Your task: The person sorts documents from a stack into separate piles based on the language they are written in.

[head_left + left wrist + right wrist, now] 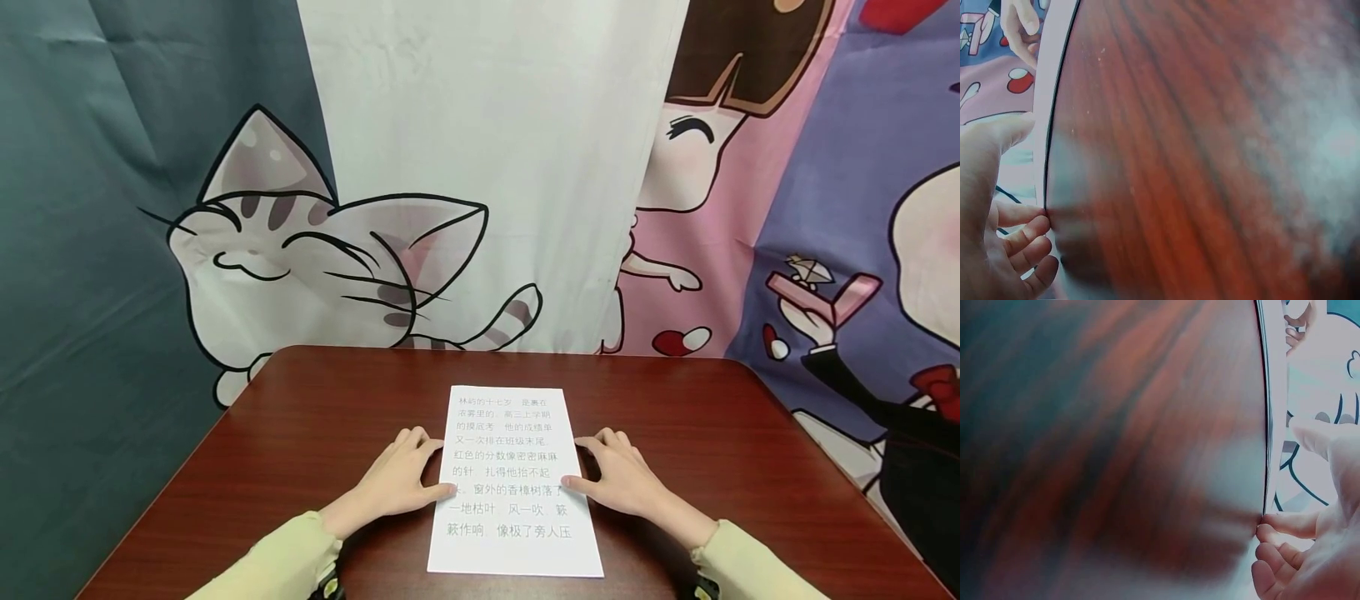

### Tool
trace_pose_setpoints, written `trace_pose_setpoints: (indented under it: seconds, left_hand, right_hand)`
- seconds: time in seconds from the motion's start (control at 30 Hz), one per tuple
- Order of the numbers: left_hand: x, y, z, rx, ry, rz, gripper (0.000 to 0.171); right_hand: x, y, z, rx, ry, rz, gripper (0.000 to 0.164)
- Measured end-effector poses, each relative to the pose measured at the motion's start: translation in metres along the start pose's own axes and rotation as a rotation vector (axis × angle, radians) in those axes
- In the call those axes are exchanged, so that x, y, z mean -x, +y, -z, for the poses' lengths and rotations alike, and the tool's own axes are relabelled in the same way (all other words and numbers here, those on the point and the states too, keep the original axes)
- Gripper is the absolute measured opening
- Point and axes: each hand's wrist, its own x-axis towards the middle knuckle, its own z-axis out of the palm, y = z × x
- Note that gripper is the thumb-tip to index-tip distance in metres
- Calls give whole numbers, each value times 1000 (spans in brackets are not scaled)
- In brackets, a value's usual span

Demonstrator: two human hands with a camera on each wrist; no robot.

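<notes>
A white stack of paper [516, 552] printed with Chinese text lies flat on the table, its layered edge [1266, 412] visible in the right wrist view. At its left side is my left hand [397, 477], thumb resting on the top sheet and index fingertip at the side edge. My right hand [624, 477] mirrors this on the right, thumb on the sheet's margin and index fingertip against the edge. Thumb and index finger are spread well apart on each hand. In the left wrist view, the other fingers [1030, 253] bend loosely beside the paper.
The reddish-brown table [337, 400] has a glossy wood grain. Behind its far edge hangs a curtain [487, 108] with a cartoon cat and other figures. Pale yellow sleeves [277, 558] cover both forearms, with dark bands at the wrists.
</notes>
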Motion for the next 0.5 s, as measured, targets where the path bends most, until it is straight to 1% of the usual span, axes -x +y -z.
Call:
trace_pose_setpoints:
  seconds: [0.2, 0.5]
  left_hand:
    - [0, 2, 0, 11, 5, 1, 66]
    - [1, 4, 3, 33, 1, 9, 65]
  right_hand:
    - [0, -1, 0, -7, -1, 12, 67]
    - [2, -4, 0, 2, 19, 16, 67]
